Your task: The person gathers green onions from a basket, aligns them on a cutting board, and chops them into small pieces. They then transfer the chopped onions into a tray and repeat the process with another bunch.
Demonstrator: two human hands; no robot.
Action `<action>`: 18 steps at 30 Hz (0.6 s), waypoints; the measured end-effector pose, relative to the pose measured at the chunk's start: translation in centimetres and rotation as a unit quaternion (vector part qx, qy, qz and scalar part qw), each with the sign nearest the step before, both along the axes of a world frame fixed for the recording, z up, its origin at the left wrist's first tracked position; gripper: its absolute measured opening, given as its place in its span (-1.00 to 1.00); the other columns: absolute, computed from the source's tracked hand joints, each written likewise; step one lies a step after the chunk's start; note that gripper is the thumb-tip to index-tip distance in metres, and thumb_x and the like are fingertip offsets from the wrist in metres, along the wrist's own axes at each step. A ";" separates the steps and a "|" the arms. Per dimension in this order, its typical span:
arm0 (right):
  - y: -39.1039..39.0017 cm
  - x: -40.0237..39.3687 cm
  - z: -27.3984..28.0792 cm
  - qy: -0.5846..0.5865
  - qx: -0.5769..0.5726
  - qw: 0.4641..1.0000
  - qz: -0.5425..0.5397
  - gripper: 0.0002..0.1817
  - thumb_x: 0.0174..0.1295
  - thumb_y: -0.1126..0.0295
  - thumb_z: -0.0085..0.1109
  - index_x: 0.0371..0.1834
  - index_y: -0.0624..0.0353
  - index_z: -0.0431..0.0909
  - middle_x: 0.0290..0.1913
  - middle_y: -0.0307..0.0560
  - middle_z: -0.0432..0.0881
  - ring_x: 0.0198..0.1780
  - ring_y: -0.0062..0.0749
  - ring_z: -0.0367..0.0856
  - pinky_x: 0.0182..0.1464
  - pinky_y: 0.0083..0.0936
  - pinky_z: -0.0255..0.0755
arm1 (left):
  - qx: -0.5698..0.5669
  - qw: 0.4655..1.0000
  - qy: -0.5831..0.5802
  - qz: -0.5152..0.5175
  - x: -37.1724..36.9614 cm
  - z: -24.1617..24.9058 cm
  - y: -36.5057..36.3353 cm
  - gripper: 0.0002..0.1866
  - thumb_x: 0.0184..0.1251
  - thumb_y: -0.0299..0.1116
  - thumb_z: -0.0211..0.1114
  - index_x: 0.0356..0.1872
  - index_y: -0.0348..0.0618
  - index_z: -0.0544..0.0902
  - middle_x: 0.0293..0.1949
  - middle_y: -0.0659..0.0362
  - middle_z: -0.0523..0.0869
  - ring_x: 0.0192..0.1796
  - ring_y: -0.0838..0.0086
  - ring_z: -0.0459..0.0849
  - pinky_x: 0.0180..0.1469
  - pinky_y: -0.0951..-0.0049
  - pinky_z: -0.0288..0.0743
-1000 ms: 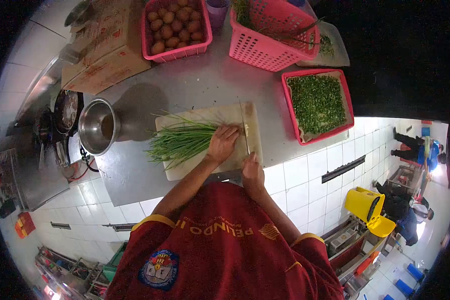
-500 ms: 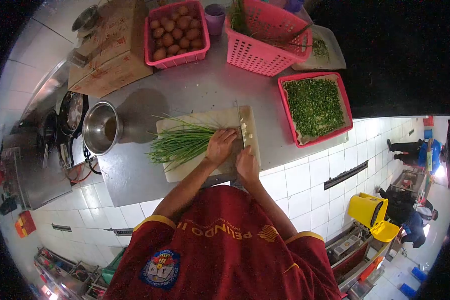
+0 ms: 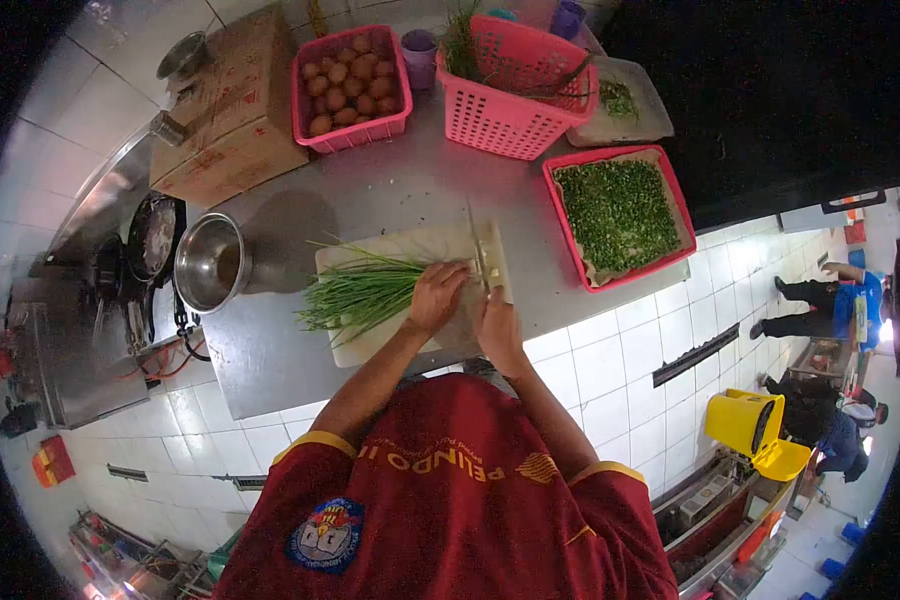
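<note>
A bundle of long green stalks [image 3: 365, 290] lies across a pale cutting board [image 3: 355, 350] on the metal table. At the bundle's right end my left hand [image 3: 438, 297] is closed over the stalks. My right hand [image 3: 497, 322] grips the handle of a knife [image 3: 477, 245], whose blade is blurred and points away from me, just right of my left fingers. Small pale cut pieces lie by the blade on the board's right part.
A steel bowl [image 3: 210, 262] stands left of the board. Behind are a cardboard box [image 3: 235, 120], a pink basket of eggs [image 3: 355, 133] and a taller pink basket [image 3: 500, 120]. A pink tray of chopped greens [image 3: 620, 215] sits right. Other people are far right.
The whole view has shifted slightly. The knife's blade is now blurred and tilted a little differently. Both hands keep their holds, and a distant person at the right has changed pose.
</note>
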State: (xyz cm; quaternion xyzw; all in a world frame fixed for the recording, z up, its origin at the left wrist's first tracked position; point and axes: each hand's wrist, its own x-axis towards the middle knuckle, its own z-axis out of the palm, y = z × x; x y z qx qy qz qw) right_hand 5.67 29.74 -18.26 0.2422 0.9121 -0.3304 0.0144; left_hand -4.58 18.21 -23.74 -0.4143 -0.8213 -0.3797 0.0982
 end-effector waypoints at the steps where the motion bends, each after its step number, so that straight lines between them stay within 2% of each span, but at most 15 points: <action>1: 0.5 0.4 0.4 -0.006 0.018 1.000 -0.002 -0.66 0.41 0.26 -0.10 -0.02 0.39 0.33 -0.36 0.50 0.59 -0.35 0.33 0.63 -0.34 0.12 0.49 | 0.008 1.000 -0.008 0.000 0.1 -0.1 0.0 -0.76 0.08 -0.59 0.27 -0.18 -0.20 0.66 -0.05 0.13 0.68 -0.03 0.24 0.63 0.10 0.21 0.49; 2: 1.3 0.6 0.6 -0.010 0.037 0.999 -0.003 -0.62 0.42 0.24 -0.11 0.03 0.41 0.32 -0.30 0.53 0.59 -0.34 0.30 0.64 -0.35 0.11 0.50 | 0.005 1.000 -0.011 0.000 0.2 -0.1 0.0 -0.76 0.09 -0.58 0.27 -0.17 -0.20 0.66 -0.05 0.13 0.68 -0.03 0.24 0.63 0.10 0.22 0.49; 5: 4.7 1.3 0.6 -0.071 0.080 0.992 -0.061 -0.60 0.41 0.21 -0.07 0.03 0.41 0.33 -0.31 0.47 0.60 -0.32 0.30 0.63 -0.32 0.10 0.49 | -0.004 1.000 -0.011 0.001 0.5 -0.4 -0.4 -0.78 0.12 -0.54 0.27 -0.16 -0.20 0.66 -0.04 0.13 0.69 -0.03 0.24 0.63 0.10 0.21 0.50; 7: 7.1 2.2 -1.7 0.040 0.160 0.985 -0.056 -0.59 0.41 0.18 -0.03 0.01 0.40 0.33 -0.32 0.40 0.61 -0.30 0.29 0.63 -0.29 0.10 0.49 | -0.008 1.000 0.003 -0.002 0.5 -0.3 -0.6 -0.79 0.14 -0.51 0.26 -0.17 -0.19 0.66 -0.04 0.13 0.69 -0.03 0.23 0.64 0.09 0.21 0.50; 8: 8.1 2.5 -2.2 -0.006 0.167 0.984 -0.067 -0.57 0.39 0.17 -0.01 -0.02 0.42 0.34 -0.25 0.39 0.58 -0.18 0.30 0.60 -0.18 0.04 0.50 | -0.006 1.000 -0.008 0.000 0.6 -0.3 -0.6 -0.79 0.14 -0.50 0.27 -0.16 -0.20 0.66 -0.02 0.13 0.69 0.00 0.24 0.63 0.11 0.20 0.49; 11: 10.2 2.6 -4.2 0.093 0.186 0.977 -0.047 -0.60 0.35 0.21 0.09 -0.07 0.42 0.38 -0.13 0.47 0.50 -0.07 0.36 0.50 -0.05 0.05 0.41 | 0.003 1.000 -0.026 0.010 0.7 -0.4 -0.5 -0.77 0.14 -0.49 0.29 -0.15 -0.20 0.67 0.01 0.12 0.69 0.07 0.25 0.62 0.16 0.18 0.47; 12: 10.3 2.2 -3.7 0.085 0.238 0.967 -0.024 -0.67 0.27 0.31 0.15 -0.11 0.40 0.40 -0.03 0.42 0.43 0.07 0.31 0.39 0.09 0.01 0.32 | 0.009 1.000 -0.023 0.011 0.6 -0.9 -0.5 -0.77 0.14 -0.49 0.29 -0.14 -0.20 0.67 0.01 0.12 0.68 0.07 0.25 0.62 0.16 0.18 0.47; 15: 9.9 -0.5 -1.7 0.055 0.201 0.978 0.007 -0.66 0.19 0.43 0.16 -0.03 0.40 0.41 0.06 0.35 0.44 0.19 0.23 0.35 0.20 -0.05 0.29 | 0.009 1.000 -0.012 0.005 0.5 -0.6 -0.5 -0.76 0.14 -0.51 0.30 -0.13 -0.20 0.68 0.00 0.12 0.69 0.05 0.24 0.62 0.14 0.17 0.47; 18: 8.8 -4.7 -1.0 0.140 0.083 0.967 0.196 -0.50 0.14 0.43 0.15 0.18 0.36 0.38 0.24 0.24 0.37 0.28 0.17 0.31 0.33 -0.06 0.24 | 0.002 1.000 -0.015 0.004 0.5 -0.7 -0.5 -0.76 0.13 -0.52 0.30 -0.13 -0.19 0.67 -0.01 0.11 0.69 0.04 0.23 0.62 0.13 0.17 0.47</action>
